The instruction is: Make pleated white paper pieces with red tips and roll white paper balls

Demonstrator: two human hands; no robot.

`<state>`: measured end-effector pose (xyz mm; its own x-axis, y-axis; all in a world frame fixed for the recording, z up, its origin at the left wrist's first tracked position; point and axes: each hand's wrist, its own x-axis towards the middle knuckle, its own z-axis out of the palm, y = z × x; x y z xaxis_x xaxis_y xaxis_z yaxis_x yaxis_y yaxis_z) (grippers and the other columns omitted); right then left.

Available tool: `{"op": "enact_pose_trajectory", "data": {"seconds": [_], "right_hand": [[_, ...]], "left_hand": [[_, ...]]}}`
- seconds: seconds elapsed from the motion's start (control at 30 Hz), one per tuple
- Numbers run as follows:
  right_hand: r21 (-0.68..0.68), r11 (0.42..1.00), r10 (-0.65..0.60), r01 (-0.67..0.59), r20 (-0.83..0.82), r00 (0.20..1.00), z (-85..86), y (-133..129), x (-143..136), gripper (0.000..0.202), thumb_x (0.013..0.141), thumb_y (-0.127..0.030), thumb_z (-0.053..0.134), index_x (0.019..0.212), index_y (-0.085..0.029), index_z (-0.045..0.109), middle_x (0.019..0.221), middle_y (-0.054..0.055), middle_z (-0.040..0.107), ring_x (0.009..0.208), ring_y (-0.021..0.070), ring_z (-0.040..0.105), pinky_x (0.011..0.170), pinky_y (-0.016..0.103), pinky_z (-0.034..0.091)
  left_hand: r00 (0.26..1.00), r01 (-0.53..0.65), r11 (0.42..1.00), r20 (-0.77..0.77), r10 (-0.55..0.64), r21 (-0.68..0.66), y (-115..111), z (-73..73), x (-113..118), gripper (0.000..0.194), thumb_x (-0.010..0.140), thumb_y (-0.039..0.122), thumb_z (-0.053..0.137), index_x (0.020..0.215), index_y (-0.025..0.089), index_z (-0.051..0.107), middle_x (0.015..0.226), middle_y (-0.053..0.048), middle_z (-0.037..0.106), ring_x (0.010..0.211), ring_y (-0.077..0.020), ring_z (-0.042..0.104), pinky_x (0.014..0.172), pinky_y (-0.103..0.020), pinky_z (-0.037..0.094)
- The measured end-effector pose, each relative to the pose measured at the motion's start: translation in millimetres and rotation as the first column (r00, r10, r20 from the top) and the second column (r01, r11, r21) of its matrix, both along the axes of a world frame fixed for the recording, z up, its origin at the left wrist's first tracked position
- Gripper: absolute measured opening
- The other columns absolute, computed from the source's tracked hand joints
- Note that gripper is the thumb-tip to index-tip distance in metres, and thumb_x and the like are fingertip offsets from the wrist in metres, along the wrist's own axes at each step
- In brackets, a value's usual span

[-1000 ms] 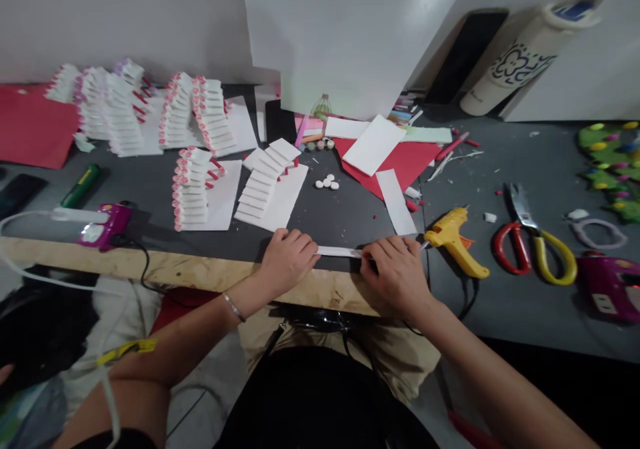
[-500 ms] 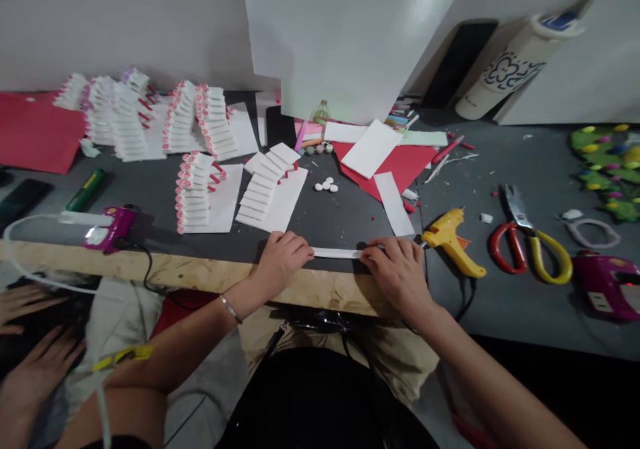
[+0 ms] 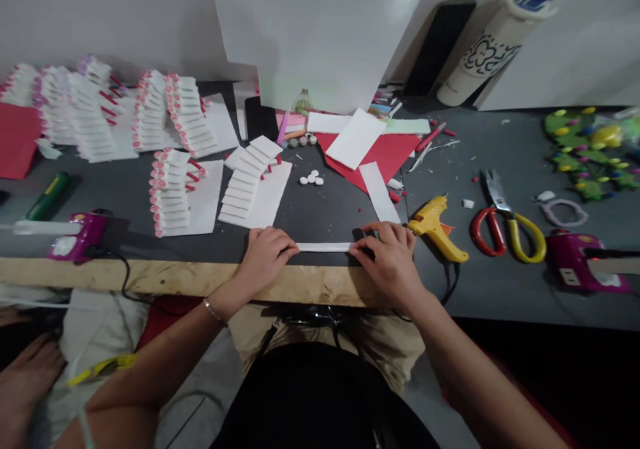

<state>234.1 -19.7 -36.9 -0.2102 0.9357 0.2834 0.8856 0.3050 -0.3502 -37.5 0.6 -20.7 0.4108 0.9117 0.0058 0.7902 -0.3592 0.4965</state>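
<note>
A narrow white strip (image 3: pixel 324 247), looking like folded paper or foam, lies level near the front edge of the dark tabletop. My left hand (image 3: pixel 265 254) pinches its left end between thumb and fingers. At the right end, my right hand (image 3: pixel 387 257) grips the strip the same way, its other fingers curled above. Beyond my left hand is a white card (image 3: pixel 270 196) bearing a fanned row of small white folded pieces (image 3: pixel 243 186). Several white discs (image 3: pixel 311 178) sit past the strip. A loose white strip (image 3: pixel 380 192) rests just beyond my right hand.
To the right lie a yellow glue gun (image 3: pixel 437 228), red-and-yellow-handled scissors (image 3: pixel 507 226) and a purple power socket (image 3: pixel 580 262). Finished-looking white fans (image 3: pixel 170 192) and another purple socket (image 3: pixel 77 237) stand left. Red paper (image 3: pixel 345 159) and a bottle (image 3: pixel 487 56) are behind. Another person's hand (image 3: pixel 33 376) shows lower left.
The view has shifted slightly, so the tabletop items appear further left. Both hands keep hold of the white strip, and the right hand's fingers look a little more raised.
</note>
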Motion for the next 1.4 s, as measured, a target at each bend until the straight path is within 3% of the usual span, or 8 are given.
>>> {"op": "enact_pose_trajectory", "data": {"seconds": [0.3, 0.5, 0.67, 0.83, 1.0, 1.3, 1.4], "right_hand": [[-0.086, 0.996, 0.005, -0.006, -0.018, 1.0, 4.4, 11.5, 0.9, 0.018, 0.084, -0.032, 0.068, 0.067, -0.027, 0.072, 0.106, 0.004, 0.068, 0.107, 0.0279, 0.051, 0.097, 0.049, 0.029], [-0.091, 0.995, 0.034, -0.034, -0.007, 0.999, 6.9, 19.1, 1.9, 0.011, 0.084, -0.033, 0.071, 0.075, -0.025, 0.07, 0.103, 0.005, 0.067, 0.104, 0.0269, 0.053, 0.095, 0.045, 0.031], [0.03, 0.996, 0.077, -0.082, 0.147, 0.986, 16.5, 10.3, -4.2, 0.014, 0.089, -0.025, 0.064, 0.078, -0.029, 0.073, 0.1, 0.004, 0.066, 0.098, 0.0245, 0.049, 0.099, 0.045, 0.027], [0.113, 0.963, 0.191, -0.244, 0.348, 0.918, 24.9, 0.8, -3.6, 0.019, 0.09, -0.016, 0.059, 0.087, -0.028, 0.073, 0.1, 0.002, 0.069, 0.1, 0.0224, 0.047, 0.102, 0.04, 0.023], [0.186, 0.924, 0.24, -0.333, 0.392, 0.888, 21.3, -0.1, 3.8, 0.02, 0.091, -0.013, 0.057, 0.089, -0.026, 0.072, 0.101, 0.001, 0.072, 0.101, 0.0213, 0.048, 0.103, 0.038, 0.023], [0.2, 0.95, 0.18, -0.239, 0.276, 0.944, 2.0, -2.8, 2.4, 0.016, 0.091, -0.02, 0.059, 0.091, -0.028, 0.073, 0.102, 0.004, 0.071, 0.101, 0.0231, 0.051, 0.097, 0.041, 0.028], [0.198, 0.957, 0.159, -0.212, 0.252, 0.955, -1.0, -2.7, -1.0, 0.016, 0.092, -0.021, 0.057, 0.091, -0.026, 0.073, 0.104, 0.005, 0.071, 0.103, 0.024, 0.051, 0.097, 0.041, 0.028]], "left_hand": [[0.994, -0.1, 0.988, -0.065, 0.093, -0.117, 7.5, 8.7, 11.4, 0.019, 0.086, 0.026, 0.065, 0.069, 0.02, 0.06, 0.077, 0.001, 0.066, 0.083, -0.0189, 0.056, 0.082, -0.039, 0.03], [0.997, -0.074, 0.991, 0.005, 0.075, -0.116, 9.4, 10.1, 11.5, 0.007, 0.086, 0.02, 0.065, 0.08, 0.022, 0.065, 0.085, 0.001, 0.067, 0.084, -0.0182, 0.058, 0.081, -0.038, 0.03], [0.997, 0.056, 0.998, -0.061, -0.054, 0.033, 3.0, 8.8, 9.8, 0.022, 0.091, 0.016, 0.059, 0.086, 0.031, 0.074, 0.093, 0.0, 0.066, 0.091, -0.0197, 0.056, 0.082, -0.041, 0.029], [0.966, 0.142, 0.97, -0.241, -0.093, 0.195, -8.7, 17.3, 13.9, 0.02, 0.095, 0.02, 0.054, 0.092, 0.026, 0.072, 0.095, -0.003, 0.069, 0.092, -0.0228, 0.052, 0.084, -0.044, 0.028], [0.935, 0.184, 0.956, -0.34, -0.099, 0.228, -17.4, 23.9, 19.6, 0.019, 0.099, 0.026, 0.051, 0.094, 0.023, 0.069, 0.092, -0.004, 0.068, 0.093, -0.0236, 0.05, 0.084, -0.043, 0.028], [0.976, -0.005, 0.987, -0.212, 0.04, 0.163, -17.8, -4.3, 24.9, 0.021, 0.101, 0.031, 0.047, 0.093, 0.026, 0.065, 0.093, 0.002, 0.069, 0.093, -0.0203, 0.052, 0.086, -0.043, 0.028], [0.976, -0.035, 0.984, -0.206, 0.07, 0.172, -21.0, -5.8, 25.7, 0.021, 0.102, 0.03, 0.047, 0.096, 0.026, 0.067, 0.095, 0.001, 0.07, 0.094, -0.0205, 0.052, 0.085, -0.042, 0.028]]}}
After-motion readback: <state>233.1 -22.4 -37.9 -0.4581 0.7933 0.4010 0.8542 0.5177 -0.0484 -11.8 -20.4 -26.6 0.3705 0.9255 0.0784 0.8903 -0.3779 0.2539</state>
